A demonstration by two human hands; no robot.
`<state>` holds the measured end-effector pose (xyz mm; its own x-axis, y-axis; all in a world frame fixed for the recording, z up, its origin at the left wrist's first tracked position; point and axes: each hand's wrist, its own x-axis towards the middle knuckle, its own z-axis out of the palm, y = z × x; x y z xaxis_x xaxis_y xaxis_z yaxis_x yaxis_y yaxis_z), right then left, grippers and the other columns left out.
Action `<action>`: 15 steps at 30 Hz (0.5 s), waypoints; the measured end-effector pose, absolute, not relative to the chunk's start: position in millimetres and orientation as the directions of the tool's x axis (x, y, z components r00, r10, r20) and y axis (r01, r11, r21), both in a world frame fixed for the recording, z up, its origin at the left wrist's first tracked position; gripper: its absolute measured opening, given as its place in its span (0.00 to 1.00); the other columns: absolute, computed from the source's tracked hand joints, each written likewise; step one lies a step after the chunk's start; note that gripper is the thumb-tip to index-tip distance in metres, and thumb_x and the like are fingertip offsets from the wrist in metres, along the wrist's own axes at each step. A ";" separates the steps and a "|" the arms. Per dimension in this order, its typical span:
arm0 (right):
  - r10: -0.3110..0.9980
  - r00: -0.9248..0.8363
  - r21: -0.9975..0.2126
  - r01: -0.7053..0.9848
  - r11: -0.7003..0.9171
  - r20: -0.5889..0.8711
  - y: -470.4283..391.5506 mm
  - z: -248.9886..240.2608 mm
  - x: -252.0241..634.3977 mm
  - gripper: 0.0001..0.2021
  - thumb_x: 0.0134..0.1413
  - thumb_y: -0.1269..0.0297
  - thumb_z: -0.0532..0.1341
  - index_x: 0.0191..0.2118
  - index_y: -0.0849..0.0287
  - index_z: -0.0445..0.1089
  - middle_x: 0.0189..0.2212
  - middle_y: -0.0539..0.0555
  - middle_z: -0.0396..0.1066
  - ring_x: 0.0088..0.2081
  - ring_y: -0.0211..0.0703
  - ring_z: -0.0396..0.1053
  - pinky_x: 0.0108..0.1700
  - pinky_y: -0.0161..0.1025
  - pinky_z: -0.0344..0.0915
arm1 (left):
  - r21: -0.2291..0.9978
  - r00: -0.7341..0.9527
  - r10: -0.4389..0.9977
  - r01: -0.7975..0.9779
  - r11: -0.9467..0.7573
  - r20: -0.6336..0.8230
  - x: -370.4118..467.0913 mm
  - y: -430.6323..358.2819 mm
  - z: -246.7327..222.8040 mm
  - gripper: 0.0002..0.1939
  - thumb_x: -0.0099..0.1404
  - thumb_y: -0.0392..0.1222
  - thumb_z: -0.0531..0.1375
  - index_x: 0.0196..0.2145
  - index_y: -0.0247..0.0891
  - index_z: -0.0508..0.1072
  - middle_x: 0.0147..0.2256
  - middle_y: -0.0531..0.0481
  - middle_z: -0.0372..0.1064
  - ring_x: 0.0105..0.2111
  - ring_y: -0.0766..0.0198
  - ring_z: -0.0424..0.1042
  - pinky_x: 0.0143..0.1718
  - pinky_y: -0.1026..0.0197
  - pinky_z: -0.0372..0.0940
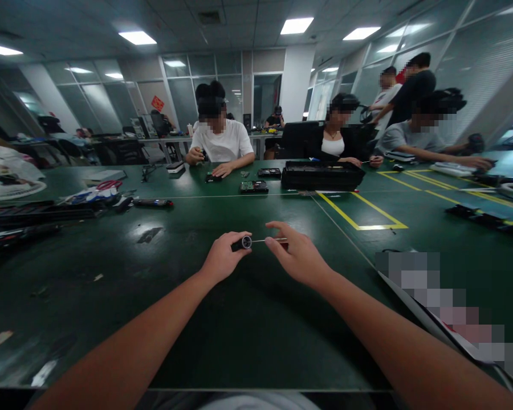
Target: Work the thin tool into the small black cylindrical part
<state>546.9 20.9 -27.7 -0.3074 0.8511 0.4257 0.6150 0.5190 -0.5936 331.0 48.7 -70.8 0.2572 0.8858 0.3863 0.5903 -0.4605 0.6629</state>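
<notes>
Near the middle of the green table, my left hand is closed round a small black cylindrical part with a round, silvery end facing me. My right hand is closed on a thin screwdriver, its reddish handle mostly hidden under the fingers. The screwdriver's metal shaft points left and reaches the side of the black part. Both hands are over the table, a short gap between them.
Across the table sit a person in a white shirt and others at the right. A long black casing, a circuit board and yellow tape lie ahead. Tools and cables lie left; a pixelated sheet lies right.
</notes>
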 end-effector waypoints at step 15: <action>0.877 -0.276 -0.637 0.605 0.477 0.393 22.1 -28.9 547.4 0.18 0.66 0.58 0.51 0.57 0.58 0.62 0.32 0.53 0.74 0.31 0.43 0.70 0.34 0.40 0.61 | 0.657 0.257 0.891 0.605 -0.450 0.374 330.9 48.3 -69.3 0.20 0.61 0.36 0.65 0.52 0.45 0.74 0.48 0.48 0.73 0.50 0.56 0.69 0.53 0.51 0.62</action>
